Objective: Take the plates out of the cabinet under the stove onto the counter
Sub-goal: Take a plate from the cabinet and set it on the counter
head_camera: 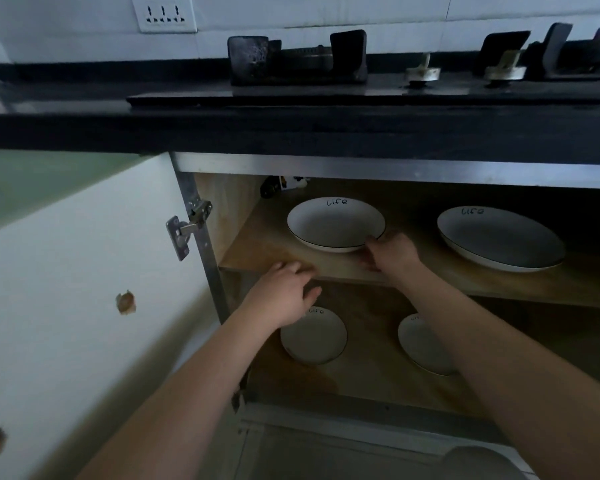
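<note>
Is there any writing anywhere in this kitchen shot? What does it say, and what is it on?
"Life": handwritten-style, on the far rim of the upper-left plate, whose near rim the right hand touches.
"Life": on the far rim of the upper-right plate, slightly blurred.
Probably "Life": on the lower-left plate, partly behind the left hand.
Unreadable: mark on the lower-right plate, mostly hidden by the forearm.
Wall socket: no text.

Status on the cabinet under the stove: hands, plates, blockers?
Right hand at rim of upper-left plate, grip unclear. Left hand open at the shelf edge. Four plates in cabinet, none on counter. Door open, nothing blocking.
</note>
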